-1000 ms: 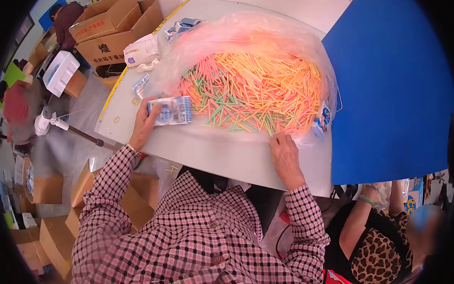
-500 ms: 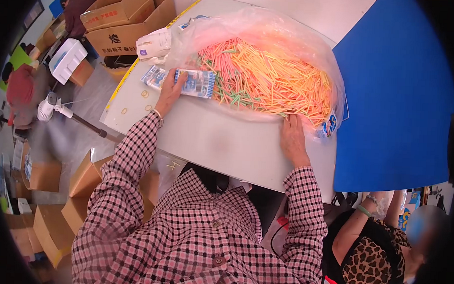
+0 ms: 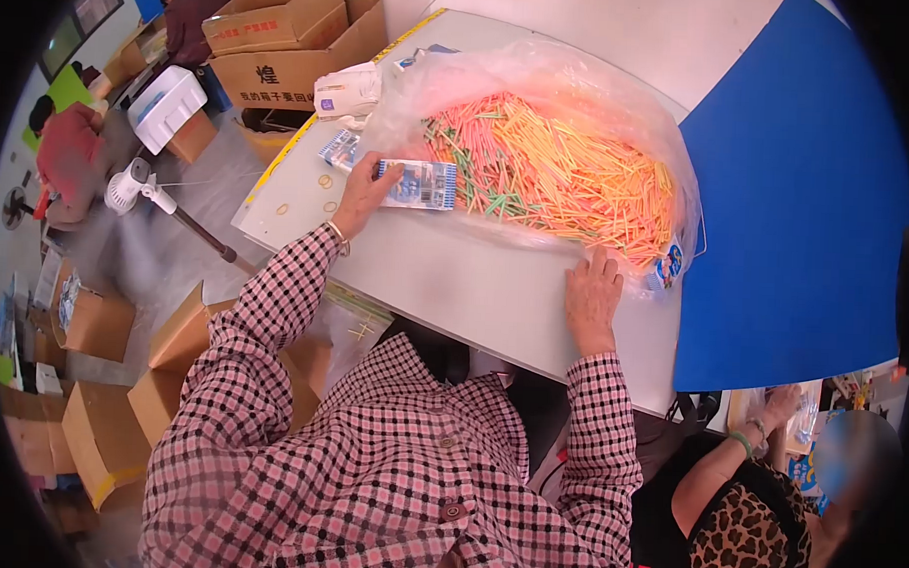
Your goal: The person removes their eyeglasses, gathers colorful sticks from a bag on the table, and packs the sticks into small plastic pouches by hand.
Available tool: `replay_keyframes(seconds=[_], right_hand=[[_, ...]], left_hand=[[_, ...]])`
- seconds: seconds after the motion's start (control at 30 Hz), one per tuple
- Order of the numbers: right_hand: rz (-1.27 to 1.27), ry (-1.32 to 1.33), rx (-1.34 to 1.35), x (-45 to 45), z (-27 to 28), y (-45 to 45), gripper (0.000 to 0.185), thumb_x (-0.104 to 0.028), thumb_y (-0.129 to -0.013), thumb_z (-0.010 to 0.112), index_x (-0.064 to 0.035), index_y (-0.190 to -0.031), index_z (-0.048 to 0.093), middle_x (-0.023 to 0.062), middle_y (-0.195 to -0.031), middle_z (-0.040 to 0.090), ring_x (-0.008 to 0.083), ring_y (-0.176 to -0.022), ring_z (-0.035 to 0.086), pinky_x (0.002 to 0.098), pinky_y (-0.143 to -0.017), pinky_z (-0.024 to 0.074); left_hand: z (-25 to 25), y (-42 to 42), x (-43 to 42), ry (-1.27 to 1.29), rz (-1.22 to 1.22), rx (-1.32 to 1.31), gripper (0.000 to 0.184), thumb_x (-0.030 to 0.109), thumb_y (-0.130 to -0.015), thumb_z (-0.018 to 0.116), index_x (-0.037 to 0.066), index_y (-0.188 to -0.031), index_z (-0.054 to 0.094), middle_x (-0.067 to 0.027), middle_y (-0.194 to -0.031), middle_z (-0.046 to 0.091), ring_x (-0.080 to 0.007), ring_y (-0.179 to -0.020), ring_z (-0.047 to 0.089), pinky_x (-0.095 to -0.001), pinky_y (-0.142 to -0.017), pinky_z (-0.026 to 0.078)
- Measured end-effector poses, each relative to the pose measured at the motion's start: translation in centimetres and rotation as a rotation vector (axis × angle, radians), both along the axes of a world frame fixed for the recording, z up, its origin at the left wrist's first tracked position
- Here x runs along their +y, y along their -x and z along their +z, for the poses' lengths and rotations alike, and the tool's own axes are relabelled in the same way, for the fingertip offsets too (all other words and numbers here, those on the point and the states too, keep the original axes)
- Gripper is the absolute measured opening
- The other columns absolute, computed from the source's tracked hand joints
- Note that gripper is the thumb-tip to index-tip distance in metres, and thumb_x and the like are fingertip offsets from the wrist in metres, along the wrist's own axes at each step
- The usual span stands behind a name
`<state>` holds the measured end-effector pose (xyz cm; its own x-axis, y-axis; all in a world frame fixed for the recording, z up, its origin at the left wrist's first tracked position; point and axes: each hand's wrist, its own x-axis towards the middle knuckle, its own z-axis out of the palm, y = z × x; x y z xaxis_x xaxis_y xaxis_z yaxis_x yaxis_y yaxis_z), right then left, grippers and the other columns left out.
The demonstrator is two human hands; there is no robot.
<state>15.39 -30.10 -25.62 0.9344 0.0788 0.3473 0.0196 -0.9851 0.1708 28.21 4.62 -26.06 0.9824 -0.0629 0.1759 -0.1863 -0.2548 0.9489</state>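
My left hand (image 3: 363, 194) holds the near end of a blue and white printed packet (image 3: 418, 185) at the left side of the sticks. Many thin pink, orange, yellow and green sticks (image 3: 568, 178) lie in a big clear plastic bag (image 3: 442, 78), opened out on the white table (image 3: 454, 284). My right hand (image 3: 593, 297) rests with its fingers apart at the bag's front edge and holds nothing. Just right of it lies a small blue-printed packet (image 3: 667, 265). Another packet (image 3: 339, 150) sits behind my left hand.
Rubber bands (image 3: 325, 180) and a white pack (image 3: 347, 90) are on the table's left part. Cardboard boxes (image 3: 282, 68) stand beyond it. A white fan (image 3: 130, 185) on a pole is at left, a blue board (image 3: 798, 206) at right. A co-worker's arm (image 3: 713, 483) shows lower right.
The view has shifted. My left hand has moved with the packet farther back on the table. My right hand's fingers have come away from the bag's edge and spread.
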Motion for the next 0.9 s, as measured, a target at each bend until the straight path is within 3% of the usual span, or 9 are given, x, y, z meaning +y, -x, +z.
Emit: replay_keyframes(seconds=[0.2, 0.3, 0.33, 0.43, 0.57, 0.73, 0.83, 0.9], right_hand=[[0.103, -0.287, -0.026, 2.8, 3.0, 2.1, 0.02, -0.014, -0.08, 0.062, 0.0007, -0.092, 0.057, 0.0167, -0.106, 0.052, 0.0323, -0.091, 0.051, 0.041, -0.075, 0.0434], [0.193, -0.418, -0.085, 5.1, 3.3, 3.5, 0.018, -0.011, -0.079, 0.062, 0.0007, -0.092, 0.057, 0.0165, -0.103, 0.053, 0.0334, -0.089, 0.051, 0.0411, -0.075, 0.0438], [0.237, -0.485, -0.111, 5.9, 3.2, 3.9, 0.018, -0.01, -0.079, 0.063, 0.0006, -0.092, 0.057, 0.0163, -0.101, 0.053, 0.034, -0.088, 0.051, 0.0412, -0.075, 0.044], [0.298, -0.594, -0.116, 7.6, 1.6, 4.2, 0.018, -0.012, -0.079, 0.062, -0.0007, -0.091, 0.056, 0.0146, -0.1, 0.052, 0.032, -0.088, 0.05, 0.0404, -0.074, 0.0428], [0.325, -0.674, -0.088, 8.5, 0.5, 4.5, 0.019, -0.011, -0.078, 0.063, 0.0, -0.092, 0.057, 0.0131, -0.1, 0.053, 0.0318, -0.088, 0.049, 0.04, -0.075, 0.0427], [0.3, -0.693, -0.087, 8.5, -0.2, 4.2, 0.019, -0.009, -0.077, 0.063, 0.0003, -0.093, 0.057, 0.0106, -0.099, 0.053, 0.0305, -0.087, 0.048, 0.0384, -0.076, 0.0422], [0.286, -0.66, -0.11, 8.8, -0.7, 4.0, 0.018, -0.011, -0.076, 0.064, -0.0012, -0.09, 0.057, 0.0091, -0.096, 0.052, 0.0292, -0.086, 0.048, 0.0383, -0.074, 0.0407], [0.275, -0.648, -0.128, 8.9, -0.8, 3.9, 0.017, -0.012, -0.076, 0.064, -0.002, -0.088, 0.057, 0.0083, -0.095, 0.051, 0.0285, -0.086, 0.047, 0.0383, -0.074, 0.04]], left_hand=[[1.2, 1.5, 0.6, -0.031, -0.01, 0.013, 0.032, 0.027, -0.085, 0.063, 0.001, -0.101, 0.053, -0.0043, -0.087, 0.06, -0.0086, -0.077, 0.056, -0.0216, -0.066, 0.044], [1.9, 2.0, 0.7, -0.538, 0.047, 0.021, 0.035, 0.025, -0.079, 0.067, 0.001, -0.101, 0.054, -0.0082, -0.089, 0.059, -0.0173, -0.08, 0.057, -0.0277, -0.07, 0.045], [1.8, 2.0, 0.7, -0.543, 0.052, 0.022, 0.035, 0.025, -0.079, 0.067, 0.001, -0.101, 0.054, -0.0082, -0.089, 0.059, -0.0173, -0.08, 0.057, -0.0277, -0.07, 0.045], [1.5, 2.0, 0.3, -0.823, 0.161, -0.646, 0.04, 0.026, -0.072, 0.072, 0.003, -0.099, 0.056, -0.0127, -0.094, 0.057, -0.0275, -0.086, 0.055, -0.0357, -0.076, 0.044], [2.6, 2.3, -1.5, -0.835, -0.031, -0.627, 0.04, 0.028, -0.067, 0.074, 0.004, -0.096, 0.058, -0.0145, -0.098, 0.055, -0.0325, -0.091, 0.051, -0.0406, -0.08, 0.042], [0.8, -0.6, -0.8, -0.739, -0.052, -0.585, 0.038, 0.026, -0.069, 0.074, 0.004, -0.096, 0.059, -0.0132, -0.094, 0.058, -0.0282, -0.086, 0.055, -0.0367, -0.076, 0.044], [1.1, -1.3, -0.3, -0.57, -0.134, -0.21, 0.038, 0.024, -0.071, 0.073, 0.002, -0.098, 0.057, -0.0119, -0.089, 0.061, -0.0232, -0.081, 0.058, -0.0325, -0.072, 0.046], [1.0, -1.3, -0.2, -0.548, -0.121, -0.201, 0.04, 0.024, -0.072, 0.073, 0.001, -0.1, 0.057, -0.0114, -0.088, 0.062, -0.022, -0.08, 0.059, -0.0317, -0.071, 0.047]])
